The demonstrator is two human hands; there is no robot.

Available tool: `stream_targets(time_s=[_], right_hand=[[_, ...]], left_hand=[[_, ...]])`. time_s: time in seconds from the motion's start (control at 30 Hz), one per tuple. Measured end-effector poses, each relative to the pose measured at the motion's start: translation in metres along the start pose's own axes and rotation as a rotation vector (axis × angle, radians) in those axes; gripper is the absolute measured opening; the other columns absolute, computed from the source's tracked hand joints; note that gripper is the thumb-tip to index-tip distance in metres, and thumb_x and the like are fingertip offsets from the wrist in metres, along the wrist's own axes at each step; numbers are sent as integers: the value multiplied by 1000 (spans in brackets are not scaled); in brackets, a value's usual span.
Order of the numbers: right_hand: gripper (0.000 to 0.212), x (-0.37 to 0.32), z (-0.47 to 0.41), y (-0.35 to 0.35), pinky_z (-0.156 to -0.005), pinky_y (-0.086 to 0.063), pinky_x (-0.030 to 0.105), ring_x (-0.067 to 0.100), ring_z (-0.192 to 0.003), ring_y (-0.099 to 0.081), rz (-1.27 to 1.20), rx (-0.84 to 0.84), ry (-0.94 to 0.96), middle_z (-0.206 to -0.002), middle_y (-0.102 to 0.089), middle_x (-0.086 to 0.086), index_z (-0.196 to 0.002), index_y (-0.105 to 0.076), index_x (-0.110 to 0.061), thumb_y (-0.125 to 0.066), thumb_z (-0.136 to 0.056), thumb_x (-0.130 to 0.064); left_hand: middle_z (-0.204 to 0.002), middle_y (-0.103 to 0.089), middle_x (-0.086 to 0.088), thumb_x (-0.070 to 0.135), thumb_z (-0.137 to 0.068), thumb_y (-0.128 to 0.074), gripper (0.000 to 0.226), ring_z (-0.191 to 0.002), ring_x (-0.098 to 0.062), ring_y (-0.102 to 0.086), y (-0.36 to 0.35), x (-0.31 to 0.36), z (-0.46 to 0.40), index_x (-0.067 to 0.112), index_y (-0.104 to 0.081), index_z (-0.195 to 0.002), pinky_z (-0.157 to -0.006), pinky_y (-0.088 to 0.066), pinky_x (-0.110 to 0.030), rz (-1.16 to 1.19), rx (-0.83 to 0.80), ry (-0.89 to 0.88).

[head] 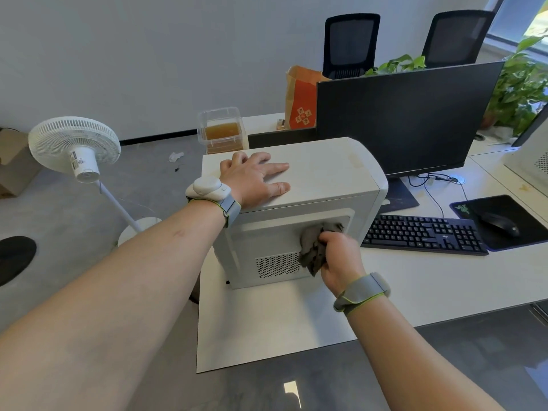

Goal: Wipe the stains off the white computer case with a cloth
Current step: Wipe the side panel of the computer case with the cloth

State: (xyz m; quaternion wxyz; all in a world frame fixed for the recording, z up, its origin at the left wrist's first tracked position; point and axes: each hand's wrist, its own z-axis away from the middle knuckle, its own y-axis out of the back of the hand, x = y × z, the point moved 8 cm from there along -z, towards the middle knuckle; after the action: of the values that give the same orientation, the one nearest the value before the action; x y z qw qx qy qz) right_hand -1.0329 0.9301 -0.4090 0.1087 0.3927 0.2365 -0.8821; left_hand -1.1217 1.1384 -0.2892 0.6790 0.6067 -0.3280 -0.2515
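Observation:
The white computer case [326, 170] stands upright on the left end of a white desk [267, 327]. My left hand [255, 176] rests flat on the case's top, fingers spread and straight. My right hand [341, 259] grips a crumpled grey cloth [314, 247] and presses it against the near side panel, just right of the perforated vent. A faint yellowish stain shows on the top near the far right corner.
A black monitor [406, 120] stands right behind the case. A black keyboard [424, 234] and a mouse on a black mat [501, 223] lie to the right. A white standing fan [75, 146] is on the floor at left. A clear container [222, 130] sits behind the case.

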Motion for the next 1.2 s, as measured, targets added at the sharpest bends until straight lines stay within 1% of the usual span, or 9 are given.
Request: stream_targets(time_s=[0.17,0.37,0.5,0.6,0.7,0.93,1.0,1.1,1.2], right_hand=[[17,-2,8,22,-61,-48,39,31,-64,-55,26,-16,19,-80,-58,16,-101,-57,-4,-41,-97,-3],[32,29,10,59,-48,-46,42,33,-50,-50,194,41,-38,-72,-53,26,-117,-48,22,-38,-92,4],[26,36,3,70,-54,-55,38,32,-64,-64,185,50,-68,-84,-62,20,-114,-57,7,-41,-95,12],[24,43,-11,76,-60,-59,34,31,-79,-65,79,92,-121,-90,-64,16,-111,-56,0,-41,-97,13],[29,44,-28,74,-75,-60,42,37,-92,-70,182,136,-106,-103,-70,20,-125,-60,-2,-55,-98,5],[10,-19,-32,32,-71,-62,45,29,-81,-66,407,119,225,-89,-67,13,-92,-60,-6,-67,-86,-3],[11,-13,-34,36,-75,-62,48,30,-83,-66,420,91,225,-91,-67,14,-94,-60,-4,-67,-86,-2],[25,6,-48,57,-84,-61,51,36,-91,-69,374,169,31,-100,-69,17,-112,-63,-4,-61,-87,-2],[25,-15,-50,48,-82,-62,54,36,-90,-69,476,130,150,-97,-71,14,-106,-68,-13,-61,-84,-5]], left_hand=[[-162,-26,14,79,-88,-41,61,-143,-29,-21,4,4,-2,61,-37,-146,-113,-19,-49,37,-19,5],[-145,-47,1,60,-92,-44,43,-132,-31,-35,14,25,-7,45,-58,-130,-105,-28,-50,-3,77,58],[-123,-54,-7,58,-99,-40,40,-120,-31,-49,17,44,-19,26,-62,-105,-100,-37,-48,38,163,66],[-130,-52,-8,57,-99,-43,44,-122,-31,-50,7,51,-21,23,-53,-125,-102,-36,-47,76,198,40],[-144,-42,-7,56,-102,-35,52,-135,-30,-39,-2,51,-22,38,-35,-151,-110,-28,-48,23,146,1],[-148,-37,-6,57,-104,-29,46,-139,-28,-33,-6,51,-23,49,-40,-148,-114,-21,-47,-7,111,-13],[-147,-37,-6,57,-104,-28,47,-138,-29,-33,-5,51,-23,49,-39,-149,-113,-22,-47,-7,103,-16],[-147,-37,-6,57,-104,-28,47,-138,-28,-33,-4,51,-22,48,-39,-149,-113,-21,-47,-3,105,-19],[-147,-37,-6,57,-104,-28,48,-138,-29,-33,-2,50,-21,48,-39,-149,-113,-22,-48,-10,116,-17]])
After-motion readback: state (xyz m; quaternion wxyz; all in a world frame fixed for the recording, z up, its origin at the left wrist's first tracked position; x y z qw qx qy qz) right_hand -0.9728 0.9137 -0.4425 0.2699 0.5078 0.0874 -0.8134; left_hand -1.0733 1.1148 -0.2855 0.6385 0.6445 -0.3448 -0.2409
